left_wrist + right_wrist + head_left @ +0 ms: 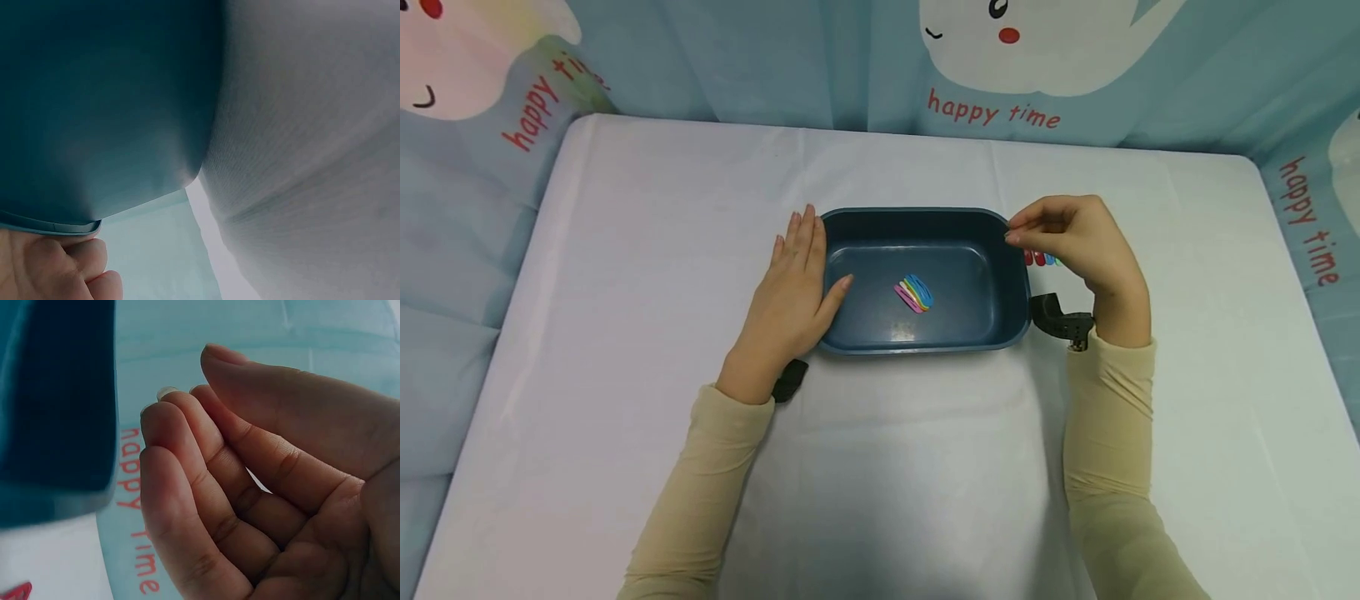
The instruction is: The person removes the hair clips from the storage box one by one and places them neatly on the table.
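A dark blue rectangular tub sits on the table, with several small hair clips in pink, white, yellow and blue grouped on its floor. My left hand lies along the tub's left side, fingers straight, thumb reaching over the rim. By the far right corner of the tub is my right hand, its fingers loosely bent. The right wrist view shows the thumb apart from the fingers and nothing between them. Under that hand, more hair clips in red, blue and green lie in a row, partly hidden.
A white cloth covers the table. Blue curtains with cartoon prints and red lettering hang behind and at the sides. A black camera mount on the right wrist is right beside the tub's right wall.
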{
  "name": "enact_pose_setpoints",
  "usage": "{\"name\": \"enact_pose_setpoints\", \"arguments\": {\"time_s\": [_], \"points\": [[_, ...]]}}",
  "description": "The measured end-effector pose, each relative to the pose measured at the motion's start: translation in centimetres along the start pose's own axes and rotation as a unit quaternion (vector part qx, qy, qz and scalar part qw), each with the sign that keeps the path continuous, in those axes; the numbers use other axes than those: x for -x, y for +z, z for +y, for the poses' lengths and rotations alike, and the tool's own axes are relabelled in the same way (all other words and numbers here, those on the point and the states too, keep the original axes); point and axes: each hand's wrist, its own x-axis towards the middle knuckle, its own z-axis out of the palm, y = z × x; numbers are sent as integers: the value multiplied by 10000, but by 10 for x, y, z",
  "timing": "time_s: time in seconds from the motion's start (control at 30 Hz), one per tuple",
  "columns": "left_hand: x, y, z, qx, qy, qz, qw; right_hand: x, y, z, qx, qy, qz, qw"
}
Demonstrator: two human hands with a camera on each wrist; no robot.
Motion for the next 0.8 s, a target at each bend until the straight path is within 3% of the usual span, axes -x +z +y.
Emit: {"name": "enact_pose_setpoints", "arguments": {"time_s": [0.33,0.6,0.8], "points": [[-1,0,-1,-25,-5,-103,9999,-7,17,-7,621,-48,-270,9977],[-1,0,1,-50,8,-74,10000,-16,32,-14,579,-416,-788,9943],[0,0,0,-74,4,-30,10000,-23,46,-21,581,-295,-1140,9913]]}}
